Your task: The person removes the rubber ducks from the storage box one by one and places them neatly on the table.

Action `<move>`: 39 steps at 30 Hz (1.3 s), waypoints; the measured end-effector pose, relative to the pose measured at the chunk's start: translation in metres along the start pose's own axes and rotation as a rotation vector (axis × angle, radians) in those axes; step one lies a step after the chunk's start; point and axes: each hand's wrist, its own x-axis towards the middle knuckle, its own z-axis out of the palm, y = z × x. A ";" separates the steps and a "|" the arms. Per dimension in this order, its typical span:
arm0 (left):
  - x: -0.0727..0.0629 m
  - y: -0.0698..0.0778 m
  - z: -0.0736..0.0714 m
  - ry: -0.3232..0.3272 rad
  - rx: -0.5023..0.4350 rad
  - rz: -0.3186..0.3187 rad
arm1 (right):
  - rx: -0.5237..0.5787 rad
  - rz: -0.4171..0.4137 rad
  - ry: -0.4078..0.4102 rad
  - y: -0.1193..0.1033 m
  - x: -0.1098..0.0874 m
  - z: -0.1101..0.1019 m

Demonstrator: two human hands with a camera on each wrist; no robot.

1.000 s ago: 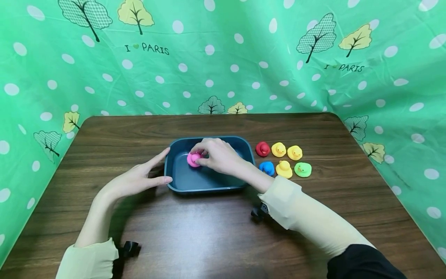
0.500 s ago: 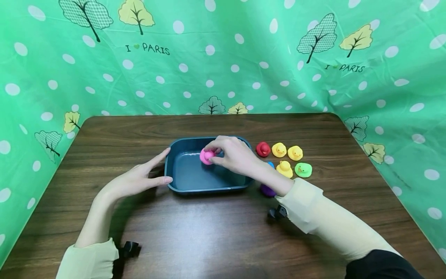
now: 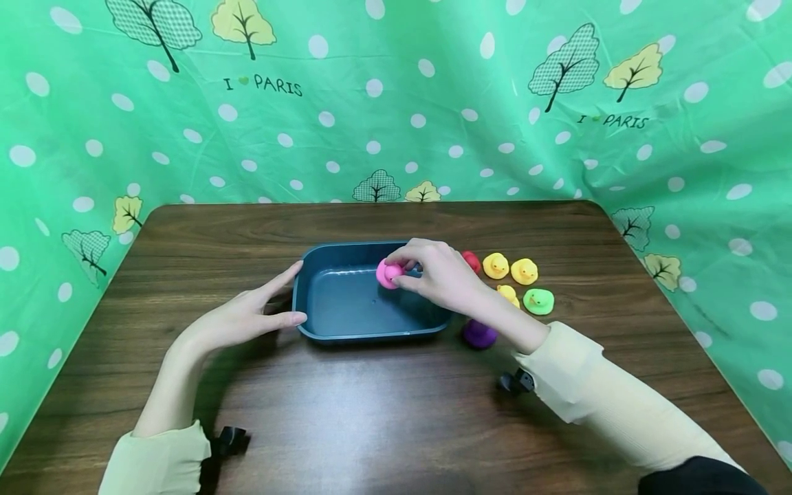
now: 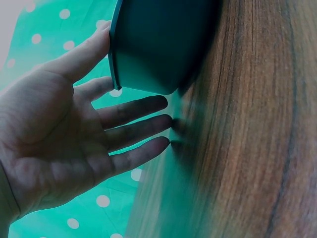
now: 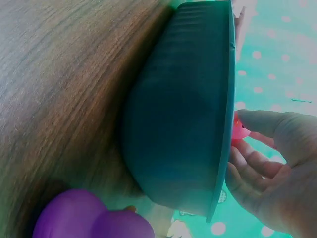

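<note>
A pink rubber duck (image 3: 388, 274) is pinched between the thumb and fingers of my right hand (image 3: 442, 275), over the right half of a dark blue tray (image 3: 334, 302). In the right wrist view the tray's side wall hides much of the pink duck (image 5: 239, 132). My left hand (image 3: 250, 316) touches the tray's left end with spread, straight fingers, thumb near the front corner and a fingertip at the back one. The left wrist view shows that palm (image 4: 54, 134) beside the tray's outer wall (image 4: 153, 44).
Right of the tray sit a purple duck (image 3: 479, 334), a partly covered red duck (image 3: 471, 261), a green duck (image 3: 538, 301) and several yellow ducks (image 3: 524, 271). A green polka-dot curtain (image 3: 396, 103) hangs behind the wooden table (image 3: 346, 412).
My right hand has carried the pink duck rightward across the tray, from its left part to its right half. The purple duck has come into sight, the blue one is now covered. My left hand stays put.
</note>
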 end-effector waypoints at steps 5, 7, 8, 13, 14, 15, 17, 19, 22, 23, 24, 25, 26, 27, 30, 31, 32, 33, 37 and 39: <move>0.000 0.000 0.000 0.000 -0.001 0.000 | 0.014 -0.010 0.015 0.003 -0.003 -0.005; 0.000 -0.001 0.000 0.000 0.000 0.001 | 0.028 -0.012 0.019 0.003 -0.004 -0.007; 0.000 -0.001 0.000 0.001 0.000 0.000 | 0.031 -0.011 0.023 0.004 -0.005 -0.008; 0.000 -0.001 0.000 0.004 -0.003 0.000 | 0.020 -0.006 0.039 0.006 -0.009 -0.014; 0.000 0.000 0.000 0.005 -0.003 0.000 | 0.015 -0.004 0.043 0.006 -0.010 -0.015; 0.000 0.000 0.000 0.005 -0.002 0.000 | 0.016 -0.004 0.045 0.007 -0.011 -0.017; 0.000 0.000 0.000 0.004 -0.002 -0.001 | 0.017 -0.002 0.051 0.008 -0.014 -0.020; -0.001 0.000 0.000 0.003 0.000 -0.002 | 0.018 0.000 0.060 0.011 -0.017 -0.023; -0.001 0.001 0.000 0.002 -0.001 -0.004 | 0.013 0.009 0.077 0.015 -0.024 -0.028; 0.000 0.001 0.000 0.002 -0.001 -0.003 | 0.013 0.011 0.084 0.016 -0.026 -0.030; 0.000 0.001 0.000 0.002 0.000 -0.002 | 0.015 0.011 0.093 0.018 -0.028 -0.032; 0.000 0.001 0.000 0.002 0.000 -0.002 | 0.018 0.010 0.101 0.019 -0.030 -0.034; 0.000 0.000 0.000 0.002 0.000 -0.001 | 0.024 0.008 0.110 0.021 -0.033 -0.036; 0.000 0.000 0.000 0.002 0.000 0.000 | 0.026 0.006 0.119 0.022 -0.035 -0.038; 0.000 -0.001 0.000 0.000 0.002 0.002 | 0.034 0.000 0.139 0.027 -0.041 -0.043; 0.000 -0.001 0.000 0.000 0.001 0.002 | 0.033 0.006 0.141 0.029 -0.043 -0.045; 0.000 -0.001 0.000 0.000 0.001 0.002 | 0.032 0.013 0.143 0.030 -0.045 -0.046; 0.000 -0.001 0.000 0.001 0.001 0.003 | 0.029 0.021 0.142 0.032 -0.047 -0.048; 0.000 -0.001 0.000 0.003 0.005 0.007 | 0.020 0.054 0.136 0.036 -0.055 -0.054; 0.000 -0.001 0.000 0.004 0.005 0.010 | 0.006 0.063 0.141 0.038 -0.059 -0.057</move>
